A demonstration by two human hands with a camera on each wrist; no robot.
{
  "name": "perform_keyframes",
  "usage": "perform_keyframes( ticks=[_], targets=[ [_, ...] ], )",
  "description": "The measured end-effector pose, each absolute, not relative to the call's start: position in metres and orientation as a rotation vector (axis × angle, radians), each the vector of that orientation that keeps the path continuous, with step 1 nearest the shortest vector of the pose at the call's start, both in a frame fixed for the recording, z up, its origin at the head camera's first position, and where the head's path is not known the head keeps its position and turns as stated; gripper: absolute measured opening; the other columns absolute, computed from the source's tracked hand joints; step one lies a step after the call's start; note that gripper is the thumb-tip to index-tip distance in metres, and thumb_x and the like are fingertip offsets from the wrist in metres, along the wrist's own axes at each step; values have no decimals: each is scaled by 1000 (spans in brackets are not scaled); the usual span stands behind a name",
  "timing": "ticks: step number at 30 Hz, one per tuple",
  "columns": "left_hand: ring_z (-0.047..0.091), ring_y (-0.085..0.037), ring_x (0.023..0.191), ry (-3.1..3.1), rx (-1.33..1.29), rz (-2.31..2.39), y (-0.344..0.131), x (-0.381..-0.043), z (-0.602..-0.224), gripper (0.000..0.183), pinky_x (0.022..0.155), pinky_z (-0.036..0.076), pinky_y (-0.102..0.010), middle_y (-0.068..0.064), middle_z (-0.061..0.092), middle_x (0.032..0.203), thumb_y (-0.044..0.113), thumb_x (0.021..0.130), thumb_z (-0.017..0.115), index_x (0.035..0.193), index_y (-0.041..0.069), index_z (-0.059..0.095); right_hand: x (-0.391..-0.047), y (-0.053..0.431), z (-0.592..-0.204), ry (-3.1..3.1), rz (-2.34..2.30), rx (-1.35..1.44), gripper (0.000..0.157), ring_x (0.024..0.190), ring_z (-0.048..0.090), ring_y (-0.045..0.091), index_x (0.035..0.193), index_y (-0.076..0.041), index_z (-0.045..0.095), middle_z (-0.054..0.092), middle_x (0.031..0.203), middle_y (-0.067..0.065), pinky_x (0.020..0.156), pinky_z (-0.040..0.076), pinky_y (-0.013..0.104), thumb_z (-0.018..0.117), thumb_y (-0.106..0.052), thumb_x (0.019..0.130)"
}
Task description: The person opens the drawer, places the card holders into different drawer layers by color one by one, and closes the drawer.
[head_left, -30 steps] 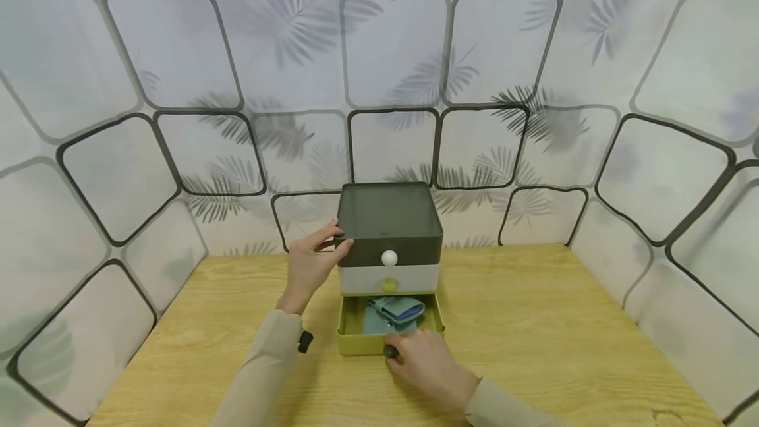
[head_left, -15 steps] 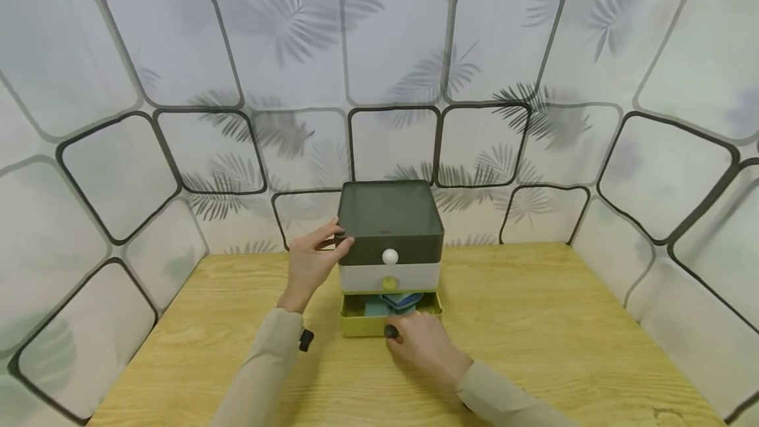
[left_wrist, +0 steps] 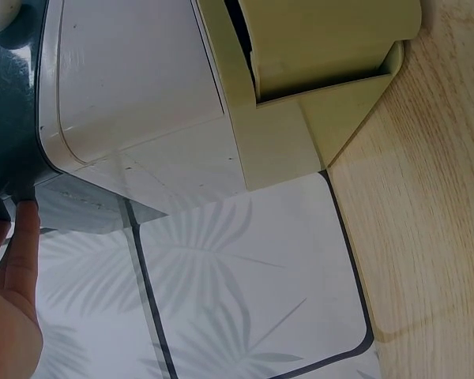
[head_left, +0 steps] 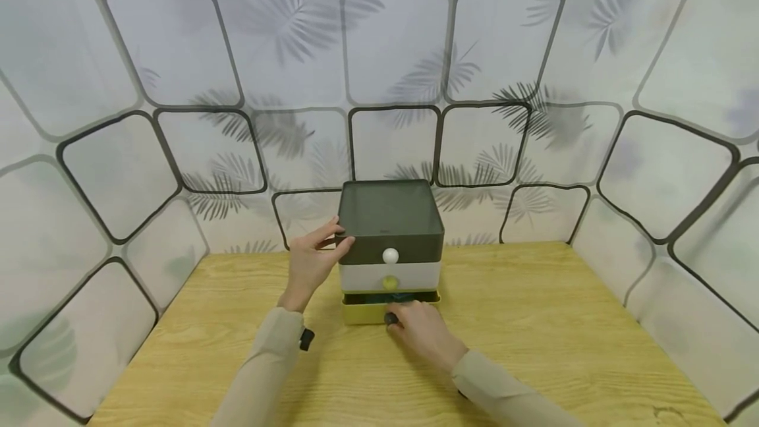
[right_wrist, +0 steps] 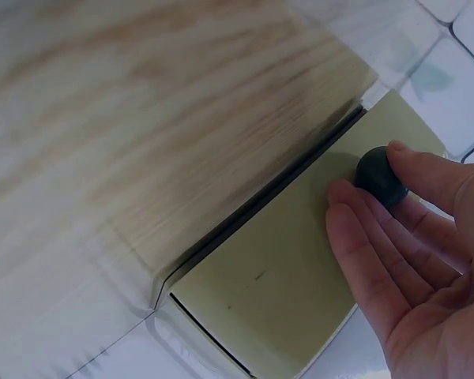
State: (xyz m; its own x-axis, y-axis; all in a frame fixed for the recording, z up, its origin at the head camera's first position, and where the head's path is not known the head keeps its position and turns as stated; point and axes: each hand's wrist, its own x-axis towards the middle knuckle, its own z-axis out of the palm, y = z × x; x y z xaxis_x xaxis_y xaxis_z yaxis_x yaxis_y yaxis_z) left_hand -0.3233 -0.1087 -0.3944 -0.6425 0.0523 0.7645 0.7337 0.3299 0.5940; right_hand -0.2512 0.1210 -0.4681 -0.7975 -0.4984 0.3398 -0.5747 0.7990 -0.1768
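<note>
A small desktop drawer unit [head_left: 389,209] has a dark grey top tier, a white middle tier and a yellow-green bottom drawer [head_left: 363,313]. That bottom drawer stands slightly out, with a narrow dark gap above its front. Only a sliver of the blue-green contents [head_left: 398,297] shows inside. My right hand [head_left: 423,331] pinches the round dark knob [right_wrist: 381,175] on the drawer front between thumb and fingers. My left hand [head_left: 310,262] rests against the front left corner of the dark tier, thumb at the front face, with straight fingers [left_wrist: 22,245] touching the side.
The unit stands on a light wood table [head_left: 534,335], near its back edge. A patterned curtain [head_left: 296,150] surrounds the table at the back and both sides. A white knob [head_left: 390,256] and a yellow-green knob [head_left: 389,283] project from the upper tiers.
The bottom drawer has slid inward, away from me, with my right hand moving along on its knob. Its blue-green contents have mostly gone out of sight. My left hand stays in place.
</note>
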Motion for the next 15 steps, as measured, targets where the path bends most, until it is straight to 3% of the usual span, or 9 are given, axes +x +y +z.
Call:
perform_keyframes(
  ticks=[6,12,15],
  targets=[
    [67,-24,114,-1938,-695,-1349,-108,-325,-395,19,81,63,-32,-14,68,123,16,82,81,100,11,77,-257,120,-469,-2675,420,834,17,57,57,5,100,-11,73,70,77,-1,45,38,15,77,-21,86],
    [67,-29,113,-1941,-670,-1349,-106,-323,-394,19,80,63,-38,-18,67,122,8,80,82,98,6,77,-265,119,-471,-2679,416,803,17,55,48,4,102,-11,71,67,74,-2,46,35,16,75,-20,88],
    [66,-34,112,-1942,-669,-1343,-104,-317,-388,19,80,63,-42,-24,66,121,4,80,81,98,0,76,-267,118,-471,-2672,413,779,19,58,56,8,102,-10,72,69,76,0,46,39,18,76,-20,87]
  ],
)
